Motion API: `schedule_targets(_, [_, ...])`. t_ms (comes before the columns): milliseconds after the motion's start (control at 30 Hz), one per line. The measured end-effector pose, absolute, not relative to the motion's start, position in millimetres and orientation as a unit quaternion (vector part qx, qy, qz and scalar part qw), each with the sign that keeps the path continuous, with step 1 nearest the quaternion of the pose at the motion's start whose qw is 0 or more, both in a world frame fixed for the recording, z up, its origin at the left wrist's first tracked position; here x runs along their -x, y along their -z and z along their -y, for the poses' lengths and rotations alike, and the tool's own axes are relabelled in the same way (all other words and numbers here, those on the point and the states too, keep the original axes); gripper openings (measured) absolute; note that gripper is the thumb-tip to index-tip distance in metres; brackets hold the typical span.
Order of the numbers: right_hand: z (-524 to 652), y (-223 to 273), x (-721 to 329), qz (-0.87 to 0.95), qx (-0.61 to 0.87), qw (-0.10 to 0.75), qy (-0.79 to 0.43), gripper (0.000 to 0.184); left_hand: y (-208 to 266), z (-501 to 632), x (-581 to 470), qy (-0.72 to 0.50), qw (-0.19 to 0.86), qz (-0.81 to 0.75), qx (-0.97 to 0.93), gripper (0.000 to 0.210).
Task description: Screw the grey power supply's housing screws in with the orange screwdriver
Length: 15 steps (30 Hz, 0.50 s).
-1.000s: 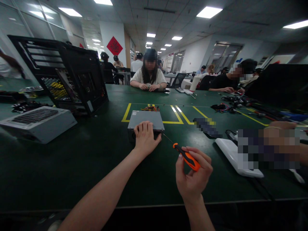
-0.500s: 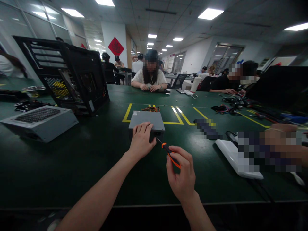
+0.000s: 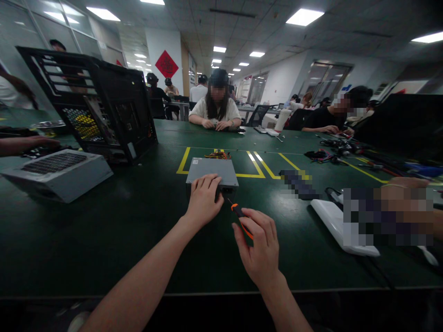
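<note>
A grey computer power supply point(image 3: 221, 169) lies on the green table in front of me, its cables bunched behind it. My left hand point(image 3: 204, 196) grips it, fingers over the top and thumb against the near face beside the power socket. In my right hand point(image 3: 258, 237) is a screwdriver point(image 3: 238, 210) with an orange and black handle, held loosely between thumb and fingers. Its short visible shaft points at the near face of the power supply. Whether the tip touches there I cannot tell.
A black computer case point(image 3: 100, 106) and a second power supply point(image 3: 58, 173) stand on the left; another person's arm reaches in behind them. On the right lie a white device point(image 3: 342, 226), a blurred dark object point(image 3: 299, 184) and cables point(image 3: 332, 150). A person point(image 3: 216, 108) sits opposite.
The screwdriver has drawn back slightly and its angle has shifted, with my right fingers looser around it. Another person's arm has come in at the far left. My left hand stays put.
</note>
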State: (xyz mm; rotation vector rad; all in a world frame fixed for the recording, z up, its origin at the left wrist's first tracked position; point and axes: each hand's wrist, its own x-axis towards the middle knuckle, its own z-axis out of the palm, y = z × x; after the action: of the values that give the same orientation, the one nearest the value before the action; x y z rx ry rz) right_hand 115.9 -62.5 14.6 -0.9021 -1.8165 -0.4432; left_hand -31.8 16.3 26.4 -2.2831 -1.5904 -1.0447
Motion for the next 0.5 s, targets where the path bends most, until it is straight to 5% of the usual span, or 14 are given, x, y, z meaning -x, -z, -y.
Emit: schedule_targets(500, [62.7,-10.6,-117.4,0.718,0.419,0.534,0.155,0.041,-28.5,-15.7,33.6,0.351,0.080,0.530,0.768,0.038])
